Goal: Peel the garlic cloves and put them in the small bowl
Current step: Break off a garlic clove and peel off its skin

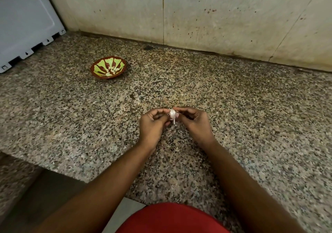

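Red garment [172, 218] at bottom edge, nearest camera. Speckled granite tabletop [251, 107] beneath both forearms. Left hand [152, 125] and right hand [195, 123] meet above tabletop mid-area, fingers curled, both pinching one garlic clove [172, 114] between fingertips. Clove upright, long axis near vertical, thin skin strip hanging down. Farther left, well apart: small bowl [108, 67], brown with green pattern, peeled cloves [112, 69] inside. Grey appliance [27, 22] far left. Stained stone wall [215, 13] behind.

bowl [108, 67] on counter [233, 92], left of hands
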